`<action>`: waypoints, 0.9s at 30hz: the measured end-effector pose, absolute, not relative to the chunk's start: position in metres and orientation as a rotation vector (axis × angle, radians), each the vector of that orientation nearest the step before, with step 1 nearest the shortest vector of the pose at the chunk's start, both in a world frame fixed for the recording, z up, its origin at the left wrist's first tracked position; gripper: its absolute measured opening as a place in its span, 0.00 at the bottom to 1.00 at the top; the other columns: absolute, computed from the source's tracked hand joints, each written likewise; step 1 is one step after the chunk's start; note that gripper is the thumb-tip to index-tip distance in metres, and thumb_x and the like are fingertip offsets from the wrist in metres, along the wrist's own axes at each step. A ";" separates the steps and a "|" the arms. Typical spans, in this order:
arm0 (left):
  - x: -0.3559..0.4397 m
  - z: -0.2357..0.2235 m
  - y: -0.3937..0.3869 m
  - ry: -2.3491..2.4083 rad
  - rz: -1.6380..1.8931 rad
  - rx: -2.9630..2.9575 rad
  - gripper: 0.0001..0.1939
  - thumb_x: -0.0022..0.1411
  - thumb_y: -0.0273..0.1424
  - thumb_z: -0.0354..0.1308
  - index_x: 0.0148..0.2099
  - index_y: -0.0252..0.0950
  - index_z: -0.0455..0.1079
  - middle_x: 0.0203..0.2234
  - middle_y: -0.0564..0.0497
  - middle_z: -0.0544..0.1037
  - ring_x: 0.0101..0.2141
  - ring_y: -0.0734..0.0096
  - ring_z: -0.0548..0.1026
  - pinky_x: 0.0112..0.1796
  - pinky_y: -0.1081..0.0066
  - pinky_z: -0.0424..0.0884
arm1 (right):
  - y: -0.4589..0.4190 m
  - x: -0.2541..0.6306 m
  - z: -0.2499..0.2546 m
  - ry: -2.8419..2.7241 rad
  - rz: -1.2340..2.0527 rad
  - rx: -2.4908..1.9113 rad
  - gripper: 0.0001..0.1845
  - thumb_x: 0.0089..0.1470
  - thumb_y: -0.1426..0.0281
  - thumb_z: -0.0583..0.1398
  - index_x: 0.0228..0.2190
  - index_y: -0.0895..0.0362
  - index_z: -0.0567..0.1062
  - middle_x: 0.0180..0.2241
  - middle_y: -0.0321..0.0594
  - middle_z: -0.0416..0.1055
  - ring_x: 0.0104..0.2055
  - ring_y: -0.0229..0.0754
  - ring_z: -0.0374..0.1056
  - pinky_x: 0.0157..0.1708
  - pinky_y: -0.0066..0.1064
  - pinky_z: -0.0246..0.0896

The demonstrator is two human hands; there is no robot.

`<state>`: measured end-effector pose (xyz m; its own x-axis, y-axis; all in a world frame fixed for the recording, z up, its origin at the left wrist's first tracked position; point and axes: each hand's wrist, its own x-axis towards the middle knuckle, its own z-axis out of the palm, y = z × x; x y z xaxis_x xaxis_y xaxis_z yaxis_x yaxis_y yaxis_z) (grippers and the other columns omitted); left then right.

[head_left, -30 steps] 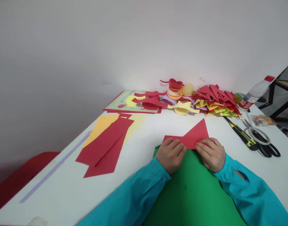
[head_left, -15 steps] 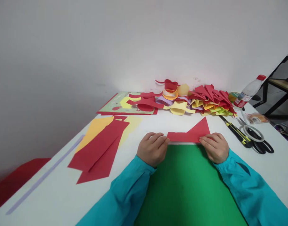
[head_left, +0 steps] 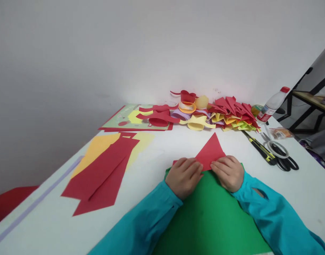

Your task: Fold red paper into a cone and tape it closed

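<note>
A folded red paper [head_left: 210, 151] is pinched between my two hands at the far edge of a green sheet [head_left: 212, 216]. Its pointed corner sticks up and away from me, and a straight strip of it reaches left behind my fingers. My left hand [head_left: 184, 177] is closed on the paper near its middle, covering part of the strip. Close beside it on the right, my right hand [head_left: 228, 173] grips the lower edge, its thumb and fingertips pressed together. The fold line under my fingers is mostly hidden.
Red paper pieces [head_left: 104, 173] lie on the left over yellow sheets, beside a purple strip [head_left: 40, 200]. Along the wall sit curled paper shapes [head_left: 162, 117] and a pile of folded papers [head_left: 233, 109]. On the right are a bottle [head_left: 272, 105], cutter [head_left: 262, 150], tape roll and scissors [head_left: 287, 163].
My left hand has slid right along the red paper, bringing both hands close together. The paper's point has shifted left, and the whole view has turned slightly.
</note>
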<state>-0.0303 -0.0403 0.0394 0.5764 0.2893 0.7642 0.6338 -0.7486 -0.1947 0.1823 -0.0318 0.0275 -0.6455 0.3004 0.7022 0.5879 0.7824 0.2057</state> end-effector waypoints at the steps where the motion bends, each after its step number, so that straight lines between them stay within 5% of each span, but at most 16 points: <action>1: -0.027 0.037 -0.041 -0.714 -0.990 -2.378 0.04 0.59 0.25 0.54 0.36 0.33 0.70 0.28 0.49 0.78 0.32 0.67 0.74 0.31 0.67 0.67 | -0.032 0.180 0.027 -2.303 -0.545 -0.653 0.11 0.53 0.75 0.55 0.38 0.58 0.74 0.34 0.40 0.76 0.38 0.41 0.66 0.36 0.36 0.59; 16: -0.050 0.026 -0.027 -0.602 -0.939 -2.443 0.12 0.61 0.22 0.46 0.35 0.34 0.72 0.27 0.49 0.78 0.28 0.68 0.74 0.26 0.70 0.70 | 0.001 0.254 0.006 -2.251 -0.653 -1.040 0.12 0.49 0.74 0.54 0.34 0.53 0.75 0.32 0.36 0.75 0.37 0.37 0.65 0.38 0.31 0.56; 22: -0.058 0.018 -0.034 -0.614 -0.860 -2.511 0.12 0.64 0.29 0.46 0.38 0.36 0.72 0.30 0.49 0.79 0.32 0.67 0.75 0.31 0.69 0.72 | 0.010 0.300 0.001 -1.689 -0.829 -1.733 0.19 0.50 0.74 0.54 0.44 0.63 0.71 0.39 0.53 0.73 0.44 0.54 0.62 0.45 0.52 0.47; 27: -0.085 0.014 -0.049 -0.755 -0.777 -2.659 0.14 0.64 0.35 0.46 0.44 0.39 0.71 0.45 0.44 0.74 0.44 0.59 0.72 0.38 0.63 0.73 | 0.013 0.308 -0.005 -1.555 -0.857 -1.980 0.18 0.49 0.76 0.53 0.41 0.69 0.73 0.40 0.62 0.72 0.46 0.59 0.62 0.48 0.59 0.42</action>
<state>-0.0846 -0.0487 0.0139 0.7206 0.4057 0.5623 0.5504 -0.8279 -0.1081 0.3080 0.0130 -0.0054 0.1593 0.6717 0.7235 0.9704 -0.2411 0.0102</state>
